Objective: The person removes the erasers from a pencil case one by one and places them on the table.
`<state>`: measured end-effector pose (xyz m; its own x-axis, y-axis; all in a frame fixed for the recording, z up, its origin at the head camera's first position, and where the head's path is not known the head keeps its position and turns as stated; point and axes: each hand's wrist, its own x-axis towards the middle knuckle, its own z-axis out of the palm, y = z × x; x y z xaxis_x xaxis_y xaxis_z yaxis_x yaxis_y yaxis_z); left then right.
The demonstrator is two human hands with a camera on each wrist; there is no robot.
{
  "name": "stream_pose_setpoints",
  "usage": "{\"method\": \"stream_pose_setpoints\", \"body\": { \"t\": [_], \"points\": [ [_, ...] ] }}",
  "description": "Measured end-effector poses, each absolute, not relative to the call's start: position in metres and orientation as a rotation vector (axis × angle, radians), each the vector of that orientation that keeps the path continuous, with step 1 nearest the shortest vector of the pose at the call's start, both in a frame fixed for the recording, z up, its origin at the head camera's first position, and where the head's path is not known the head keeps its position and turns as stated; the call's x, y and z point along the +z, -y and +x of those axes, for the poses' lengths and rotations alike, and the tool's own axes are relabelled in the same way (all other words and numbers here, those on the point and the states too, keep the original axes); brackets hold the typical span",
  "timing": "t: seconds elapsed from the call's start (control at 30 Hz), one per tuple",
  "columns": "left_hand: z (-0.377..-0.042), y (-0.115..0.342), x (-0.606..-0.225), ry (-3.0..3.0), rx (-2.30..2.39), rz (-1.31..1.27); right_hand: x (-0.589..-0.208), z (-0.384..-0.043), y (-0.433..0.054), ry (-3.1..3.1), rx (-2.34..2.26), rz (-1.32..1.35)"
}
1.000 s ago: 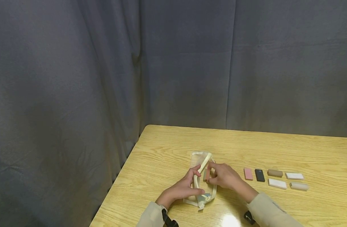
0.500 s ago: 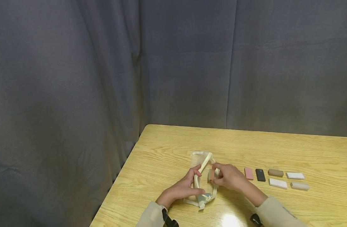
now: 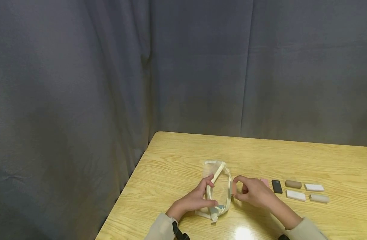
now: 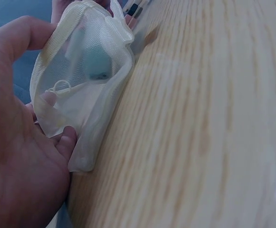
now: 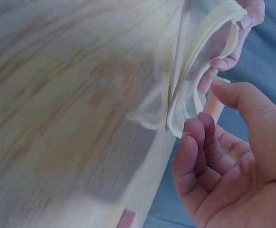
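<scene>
A see-through mesh pouch [image 3: 208, 215] with cream trim lies on the table, its mouth spread wide. My left hand [image 3: 193, 199] holds it by the near-left side, thumb and fingers curled at the rim. Just past the pouch's right rim, my right hand [image 3: 255, 192] pinches a small block [image 3: 233, 188], orange on one side and greyish green on the other. In the right wrist view the block's orange face [image 5: 214, 105] shows between thumb and fingers. A blue-grey piece [image 3: 220, 207] sits in the near end of the pouch. Through the mesh, the left wrist view shows a teal piece [image 4: 98, 64].
To the right lie a pink block [image 3: 264, 181], partly behind my right hand, a black block [image 3: 277, 186], a brown roll [image 3: 293, 184], two white blocks [image 3: 295, 195] and a beige roll [image 3: 319, 198]. The wooden table [image 3: 171, 160] ends at the left before a grey curtain [image 3: 81, 100].
My right hand has drawn the orange and green block rightward, from inside the pouch mouth to beyond its right rim. The left hand keeps its hold on the pouch.
</scene>
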<state>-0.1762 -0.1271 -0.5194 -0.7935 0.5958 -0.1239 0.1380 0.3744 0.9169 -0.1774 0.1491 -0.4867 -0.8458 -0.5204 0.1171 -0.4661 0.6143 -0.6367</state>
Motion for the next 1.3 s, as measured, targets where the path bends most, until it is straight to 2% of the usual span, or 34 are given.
{"method": "stream_pose_setpoints", "body": {
  "t": [0.9,1.3],
  "points": [
    [-0.173,0.125,-0.516,-2.221,1.374,0.652,-0.494,-0.148,-0.202,-2.825,-1.102,-0.938],
    [-0.174,0.125,-0.518,-2.225,1.367,0.644,-0.492,-0.14,-0.215,-2.807,-1.074,-0.799]
  ]
}}
